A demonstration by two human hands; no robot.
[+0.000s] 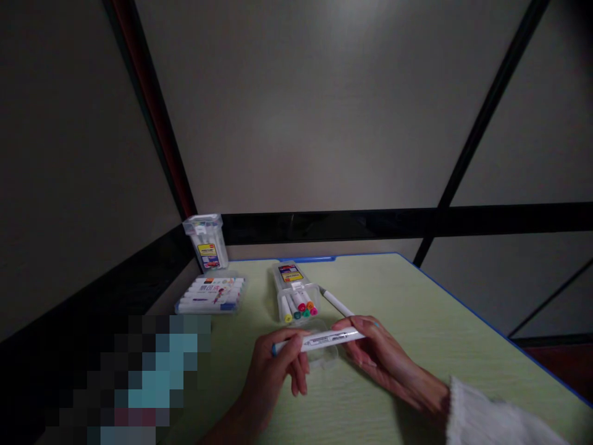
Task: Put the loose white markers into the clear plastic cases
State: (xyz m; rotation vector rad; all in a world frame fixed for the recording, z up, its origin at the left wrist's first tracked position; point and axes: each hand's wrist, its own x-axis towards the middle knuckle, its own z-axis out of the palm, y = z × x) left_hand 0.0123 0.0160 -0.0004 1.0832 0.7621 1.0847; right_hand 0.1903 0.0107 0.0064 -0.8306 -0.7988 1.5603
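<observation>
Between my two hands a white marker (327,339) with printed text lies nearly level above the table. My left hand (277,364) is closed on its blue-tipped end, thumb on top. The marker's other end is gripped by the fingers of my right hand (377,355). Just behind my right hand lies a second white marker (337,301) with a grey tip, slanting across the tabletop. A clear plastic case (296,290) rests on its side beyond my hands, its open end toward me, with several colour-ended markers in it. Partly hidden under the held marker is a clear plastic lid (322,353).
A flat pack of white markers (212,293) lies at the left of the pale green table (417,334). Behind it a lidded clear marker case (208,242) stands upright by the wall. A blue strip (308,259) runs along the back edge. Pixelated blocks hide the lower left.
</observation>
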